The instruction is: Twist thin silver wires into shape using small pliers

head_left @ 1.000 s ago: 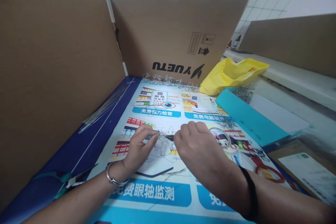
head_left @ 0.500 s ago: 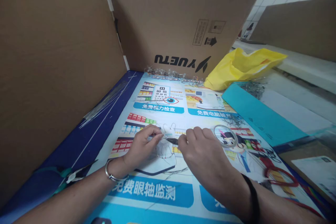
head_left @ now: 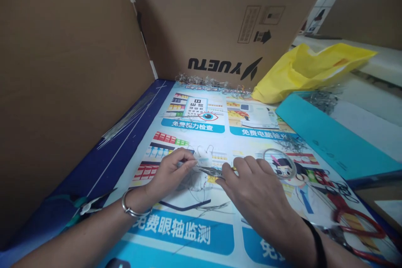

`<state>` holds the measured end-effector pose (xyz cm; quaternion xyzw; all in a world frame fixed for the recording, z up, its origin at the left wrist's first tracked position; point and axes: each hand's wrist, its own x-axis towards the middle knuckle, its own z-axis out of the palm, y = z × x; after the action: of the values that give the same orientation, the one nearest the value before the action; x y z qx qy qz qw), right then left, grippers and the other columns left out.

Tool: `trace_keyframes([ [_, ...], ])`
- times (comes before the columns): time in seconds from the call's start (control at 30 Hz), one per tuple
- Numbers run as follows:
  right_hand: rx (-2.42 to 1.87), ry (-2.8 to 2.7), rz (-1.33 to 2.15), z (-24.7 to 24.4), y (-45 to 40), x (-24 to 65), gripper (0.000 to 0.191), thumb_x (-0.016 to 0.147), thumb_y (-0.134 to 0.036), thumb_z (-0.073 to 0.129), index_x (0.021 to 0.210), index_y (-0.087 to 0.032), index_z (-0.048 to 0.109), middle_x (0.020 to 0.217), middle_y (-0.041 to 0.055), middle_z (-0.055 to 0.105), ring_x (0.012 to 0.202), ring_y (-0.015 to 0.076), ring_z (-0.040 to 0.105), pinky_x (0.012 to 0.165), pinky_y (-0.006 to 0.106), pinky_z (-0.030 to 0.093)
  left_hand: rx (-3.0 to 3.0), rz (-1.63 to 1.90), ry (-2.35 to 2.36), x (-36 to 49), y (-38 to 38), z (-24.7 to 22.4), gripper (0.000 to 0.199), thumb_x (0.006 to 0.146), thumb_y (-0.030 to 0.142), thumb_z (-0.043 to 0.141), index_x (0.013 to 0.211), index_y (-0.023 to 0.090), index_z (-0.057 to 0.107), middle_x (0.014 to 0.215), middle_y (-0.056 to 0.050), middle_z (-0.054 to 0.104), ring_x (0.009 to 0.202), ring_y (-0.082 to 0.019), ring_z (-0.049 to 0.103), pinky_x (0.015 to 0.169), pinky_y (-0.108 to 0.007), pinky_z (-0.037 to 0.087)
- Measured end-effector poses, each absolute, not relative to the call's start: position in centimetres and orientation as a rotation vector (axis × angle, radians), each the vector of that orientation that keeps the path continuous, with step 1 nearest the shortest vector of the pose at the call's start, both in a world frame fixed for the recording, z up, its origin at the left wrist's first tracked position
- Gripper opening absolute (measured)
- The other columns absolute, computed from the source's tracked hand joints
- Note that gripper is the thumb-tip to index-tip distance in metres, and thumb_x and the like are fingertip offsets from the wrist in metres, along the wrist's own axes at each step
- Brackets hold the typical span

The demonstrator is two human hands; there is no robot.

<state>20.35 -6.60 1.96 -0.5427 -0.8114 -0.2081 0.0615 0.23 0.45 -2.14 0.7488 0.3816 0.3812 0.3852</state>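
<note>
Between thumb and forefinger, my left hand [head_left: 174, 173] pinches a thin bent wire [head_left: 201, 149], whose loops spread above and below the fingertips. My right hand [head_left: 254, 180] is closed round a pair of needle-nose pliers [head_left: 215, 171]; most of their handles are hidden in the palm. The pliers' tip points left and meets the wire just beside my left fingertips. Whether the jaws are clamped on it is too small to tell. Both hands are over a printed poster sheet [head_left: 220, 205], with loose dark wire pieces [head_left: 216, 208] lying below them.
Cardboard walls [head_left: 201, 21] stand at the left and back. Straight wires [head_left: 125, 121] lie at left, near green-handled cutters [head_left: 84, 207]. A clear ring-shaped roll [head_left: 293, 167], red-handled scissors [head_left: 361, 222], a turquoise box flap [head_left: 333, 138] and a yellow bag [head_left: 310, 71] are at right.
My right hand has drawn slightly right and turned, so more of the pliers' metal jaws shows. My left hand keeps its pinch. The whole view has shifted a little.
</note>
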Motion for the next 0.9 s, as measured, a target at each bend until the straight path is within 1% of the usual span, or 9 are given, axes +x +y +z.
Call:
trace_keyframes([
  [0.17, -1.568, -2.398, -0.591, 1.3, -6.0, 20.6, 0.014, 0.080, -0.034, 0.062, 0.079, -0.021, 0.059, 0.071, 0.0045, 0.054, 0.072, 0.0215, 0.043, 0.065, 0.034, 0.021, 1.901, 0.955, 0.963, 0.2, 0.4, -2.0, 0.010, 0.086, 0.023, 0.052, 0.079, 0.017, 0.057, 0.075, -0.002, 0.056, 0.072, -0.014, 0.053, 0.065, -0.026, 0.044],
  [0.53, -1.514, -2.382, -0.579, 0.1, -5.5, 20.8, 0.016, 0.084, -0.037, 0.055, 0.079, -0.021, 0.057, 0.073, 0.0043, 0.053, 0.073, 0.0219, 0.044, 0.066, 0.035, 0.022, 1.876, 0.897, 0.970, 0.1, 0.5, -2.2, 0.011, 0.089, 0.023, 0.050, 0.083, 0.017, 0.058, 0.077, -0.001, 0.058, 0.073, -0.014, 0.055, 0.067, -0.026, 0.044],
  [0.63, -1.509, -2.384, -0.581, -0.1, -5.4, 20.7, 0.017, 0.084, -0.037, 0.055, 0.080, -0.021, 0.057, 0.073, 0.0045, 0.053, 0.074, 0.0219, 0.044, 0.067, 0.035, 0.023, 1.900, 0.929, 0.925, 0.2, 0.5, -2.0, 0.012, 0.089, 0.022, 0.048, 0.084, 0.017, 0.058, 0.080, -0.003, 0.059, 0.076, -0.015, 0.055, 0.071, -0.029, 0.044],
  [0.77, -1.510, -2.386, -0.555, -0.4, -5.4, 20.7, 0.015, 0.083, -0.036, 0.055, 0.080, -0.021, 0.057, 0.074, 0.0045, 0.054, 0.074, 0.0216, 0.044, 0.067, 0.035, 0.023, 2.026, 1.009, 0.905, 0.2, 0.7, -1.7, 0.013, 0.087, 0.020, 0.051, 0.077, 0.017, 0.059, 0.081, -0.003, 0.054, 0.082, -0.017, 0.052, 0.075, -0.031, 0.044],
  [0.9, -1.523, -2.379, -0.529, -0.7, -5.3, 20.7, 0.014, 0.083, -0.035, 0.056, 0.078, -0.021, 0.056, 0.074, 0.0044, 0.055, 0.074, 0.0218, 0.044, 0.067, 0.035, 0.023, 2.151, 1.057, 0.908, -0.1, 0.8, -1.8, 0.011, 0.086, 0.018, 0.055, 0.079, 0.018, 0.063, 0.079, -0.003, 0.054, 0.082, -0.017, 0.052, 0.073, -0.030, 0.043],
])
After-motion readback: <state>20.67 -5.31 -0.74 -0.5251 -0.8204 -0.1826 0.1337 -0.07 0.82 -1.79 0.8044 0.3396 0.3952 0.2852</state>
